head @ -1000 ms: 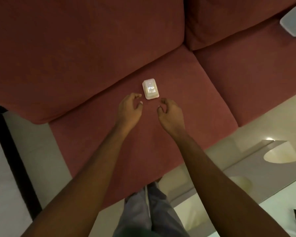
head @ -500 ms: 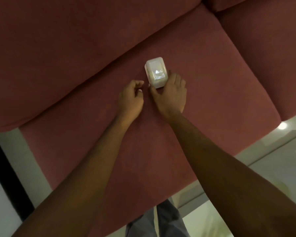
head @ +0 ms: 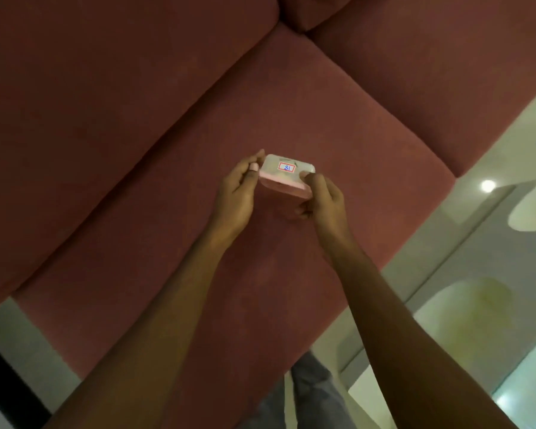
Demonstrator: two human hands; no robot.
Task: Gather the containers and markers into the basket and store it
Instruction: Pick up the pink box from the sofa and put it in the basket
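Container (head: 287, 178) sits gripped between left hand (head: 239, 193) and right hand (head: 322, 201).

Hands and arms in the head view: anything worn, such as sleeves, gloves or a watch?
Nothing worn. The left hand and right hand are bare, without gloves, and no rings show. Both forearms are bare to the frame edge, with no sleeve, watch or band in view. Grey trousers show at the bottom.
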